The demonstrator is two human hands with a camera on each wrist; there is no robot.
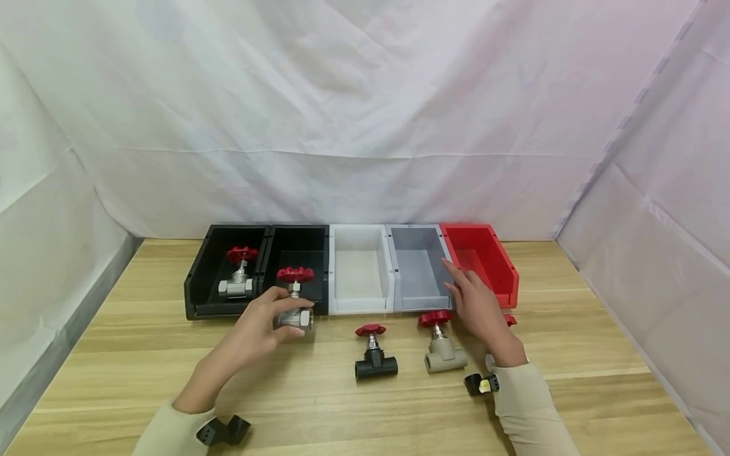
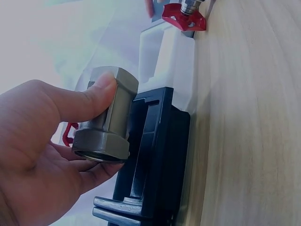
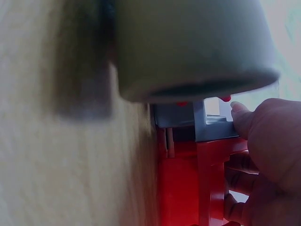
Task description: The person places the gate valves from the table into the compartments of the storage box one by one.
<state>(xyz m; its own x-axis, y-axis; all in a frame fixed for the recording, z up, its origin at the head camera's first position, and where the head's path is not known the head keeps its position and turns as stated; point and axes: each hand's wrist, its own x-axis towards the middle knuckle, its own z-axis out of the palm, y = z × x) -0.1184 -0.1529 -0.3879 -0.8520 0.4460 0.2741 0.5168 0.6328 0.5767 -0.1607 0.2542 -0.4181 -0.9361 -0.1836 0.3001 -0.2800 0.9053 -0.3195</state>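
My left hand [image 1: 265,320] grips a steel valve [image 1: 296,316] by its body, thumb on one side and fingers on the other. The valve's red handwheel points up, at the front opening of the second black bin [image 1: 319,297]. In the left wrist view the valve [image 2: 106,115] shows its hexagonal ends. My right hand [image 1: 476,304] is over the edge between the grey bin [image 1: 422,303] and the red bin [image 1: 507,291], fingers fairly straight and holding nothing. In the right wrist view its thumb is close to the grey bin's front corner; exact contact cannot be told.
A similar steel valve [image 1: 236,285] stands in the leftmost black bin [image 1: 196,310]. The white bin [image 1: 362,306] sits mid-row. On the table lie a black valve [image 1: 376,365] and a beige valve [image 1: 446,356]; another red handwheel [image 1: 510,320] is partly hidden behind the right wrist.
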